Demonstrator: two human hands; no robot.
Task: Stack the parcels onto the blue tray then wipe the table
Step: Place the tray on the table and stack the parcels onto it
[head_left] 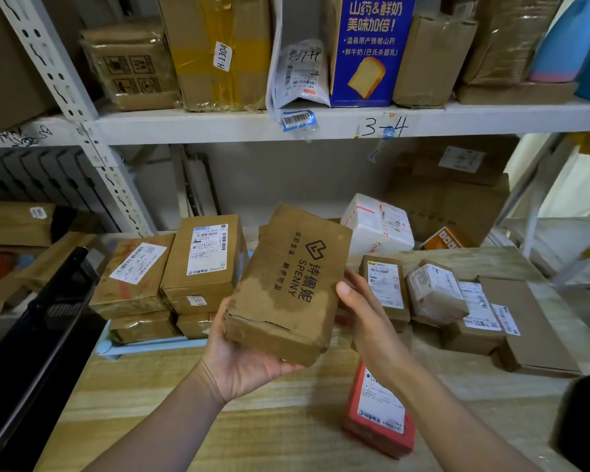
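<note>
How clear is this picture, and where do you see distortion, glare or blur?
Head view: the wide lens bows and tilts the shelf edge; in the same view, glare sits on the plastic-wrapped box; the brown parcel is sharp, with readable print; the frame's corners look softer.

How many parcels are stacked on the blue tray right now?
4: upper left parcel, upper right parcel, lower left parcel, lower right parcel. Others may be hidden behind.

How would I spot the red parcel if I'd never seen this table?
Start at the wooden table under the white shelving. Near its front edge, below the wrist of the right hand, the red parcel lies alone, apart from the brown parcels heaped further back. It is the only red one, flat, with a white label on top.
</note>
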